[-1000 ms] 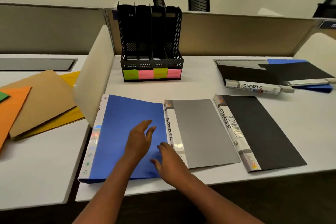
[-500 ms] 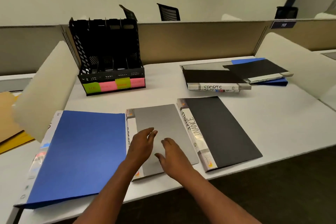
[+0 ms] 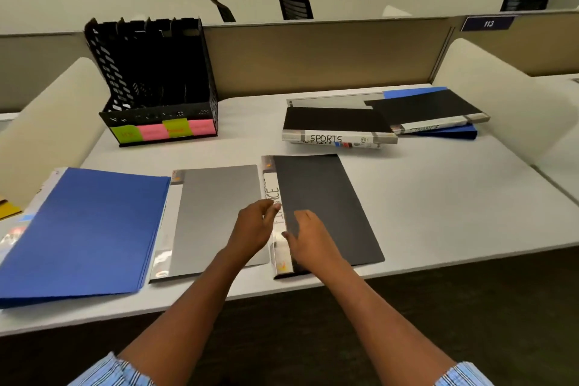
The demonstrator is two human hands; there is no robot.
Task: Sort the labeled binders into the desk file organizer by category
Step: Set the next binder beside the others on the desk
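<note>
Three binders lie side by side at the desk's near edge: a blue binder (image 3: 84, 229), a grey binder (image 3: 213, 207) and a black binder (image 3: 326, 200) with FINANCE handwritten on its white spine. My left hand (image 3: 253, 229) reaches the FINANCE spine with its fingertips, fingers relaxed. My right hand (image 3: 308, 235) rests flat on the black cover beside the spine. A black mesh file organizer (image 3: 150, 78) with green and pink sticky labels stands at the back left, its slots dark. A stack of binders (image 3: 338, 125) with a SPORTS spine lies at the back right.
Cream curved dividers stand at the left (image 3: 53, 122) and the right (image 3: 501, 97) of the white desk (image 3: 438, 197). A tan partition (image 3: 313, 53) runs behind. Black and blue binders (image 3: 429, 110) overlap behind the SPORTS stack. A yellow folder corner (image 3: 7, 208) shows at far left.
Both hands moved right, from the blue binder across the grey one to the black FINANCE binder. The view shifted right with them.
</note>
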